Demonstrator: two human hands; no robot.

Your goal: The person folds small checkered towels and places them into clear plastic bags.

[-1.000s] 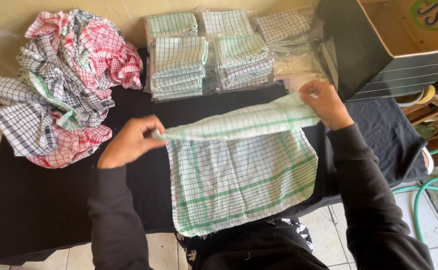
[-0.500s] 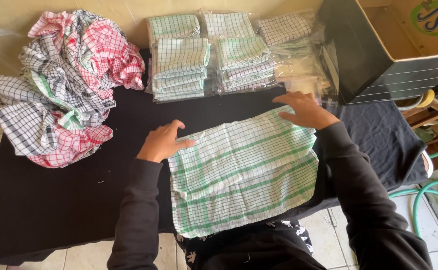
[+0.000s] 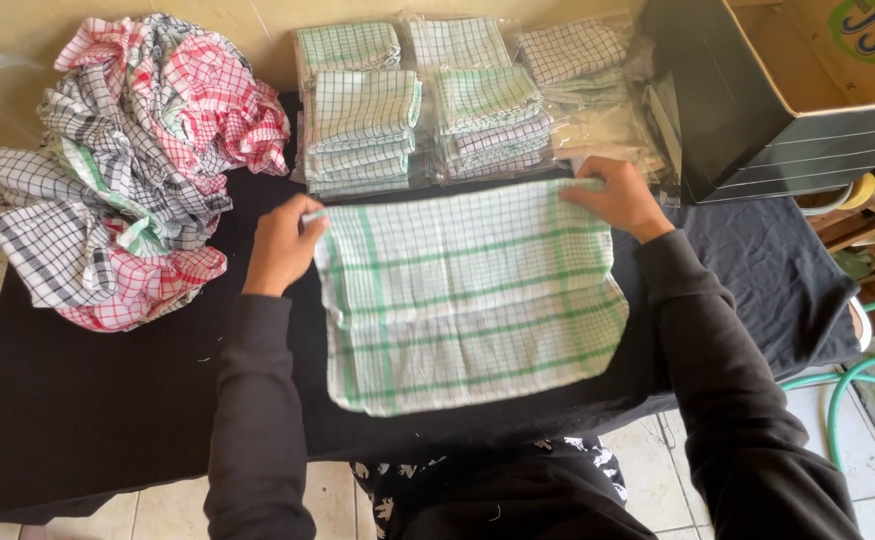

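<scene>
A green-and-white checked cloth (image 3: 468,295) lies spread flat on the black-covered table (image 3: 78,400), its near edge hanging over the front. My left hand (image 3: 283,245) pinches the cloth's far left corner. My right hand (image 3: 618,195) presses on its far right corner. Both arms are in dark sleeves.
A loose heap of red, black and green checked cloths (image 3: 128,160) sits at the far left. Stacks of folded cloths in clear plastic bags (image 3: 428,100) line the back. A dark box with an open cardboard top (image 3: 788,90) stands at the far right. A green hose (image 3: 848,385) lies on the tiled floor.
The cloth was held up, folded along its top edge, then laid down on the table. My hands moved forward and now rest at its far corners.
</scene>
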